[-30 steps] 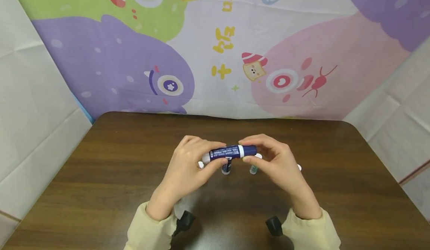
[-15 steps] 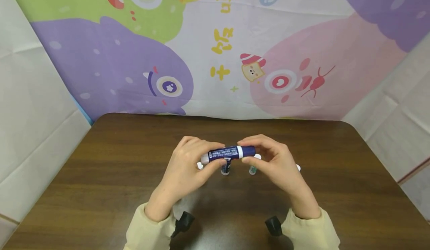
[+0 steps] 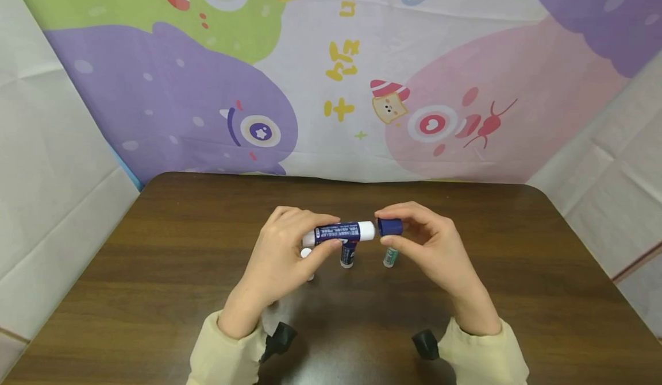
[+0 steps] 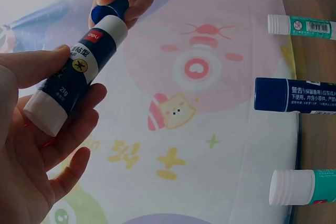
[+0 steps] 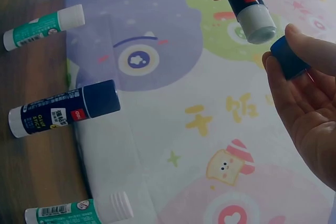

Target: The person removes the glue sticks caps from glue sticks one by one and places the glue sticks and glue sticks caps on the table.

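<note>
My left hand (image 3: 279, 255) grips a navy glue stick (image 3: 338, 233) by its body, thumb in front and fingers behind, raised over the table. The white neck points right and is uncapped. My right hand (image 3: 437, 250) pinches the navy cap (image 3: 390, 227) between thumb and fingers. A small gap separates the cap from the neck. In the left wrist view the cap (image 4: 111, 9) overlaps the neck's tip. The right wrist view has the cap (image 5: 289, 59) just beside the pale glue end of the held glue stick (image 5: 249, 9).
On the brown table (image 3: 207, 293) stand a capped navy glue stick (image 3: 347, 255), a green one (image 3: 390, 257) with its top hidden, and a white-topped one (image 3: 307, 253) partly behind my left hand. A printed cartoon cloth (image 3: 331, 143) hangs behind the table.
The cap was on the glue stick in both earlier frames; now it is off. My right hand has moved slightly right with it, baring the white neck. My left hand has shifted slightly left.
</note>
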Motion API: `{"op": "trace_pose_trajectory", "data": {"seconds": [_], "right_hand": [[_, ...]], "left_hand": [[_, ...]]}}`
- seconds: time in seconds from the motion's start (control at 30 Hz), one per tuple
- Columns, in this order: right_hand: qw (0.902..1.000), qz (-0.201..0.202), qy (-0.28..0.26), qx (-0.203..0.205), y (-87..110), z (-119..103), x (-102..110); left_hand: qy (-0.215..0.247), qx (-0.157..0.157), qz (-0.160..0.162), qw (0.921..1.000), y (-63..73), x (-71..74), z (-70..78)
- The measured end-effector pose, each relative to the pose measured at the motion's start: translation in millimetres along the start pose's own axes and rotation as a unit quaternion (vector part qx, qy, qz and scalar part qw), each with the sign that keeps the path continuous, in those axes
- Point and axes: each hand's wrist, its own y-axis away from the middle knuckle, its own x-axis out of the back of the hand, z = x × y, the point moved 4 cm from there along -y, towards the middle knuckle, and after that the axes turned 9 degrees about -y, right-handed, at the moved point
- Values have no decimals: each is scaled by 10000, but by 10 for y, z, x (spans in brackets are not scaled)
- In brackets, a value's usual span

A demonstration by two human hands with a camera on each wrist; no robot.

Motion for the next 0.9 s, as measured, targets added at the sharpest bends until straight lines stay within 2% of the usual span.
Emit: {"op": "trace_pose_trajectory", "data": {"seconds": [0.17,0.27,0.4,0.5,0.7,0.9], "right_hand": [[10000,11,-41,-52,-4,-6,-8],[10000,35,-27,-64,-2,-3,-11],[10000,50,51,-60,1,1,-7],[9998,67,154,-69,4,13,-2],[9997,124,175,-130,-1,42,3],[9996,142,127,-191,-15,54,3]], "left_hand": [[2,88,-12,10000,2,12,-16],[111,260,-2,9996,5,17,-35],[487,790,-3,9957,21,19,-73],[798,1299,-56,9883,37,1,-100],[1459,2122,-275,9659,57,-52,-137],[2427,2844,-409,9266,80,-110,-168]]}}
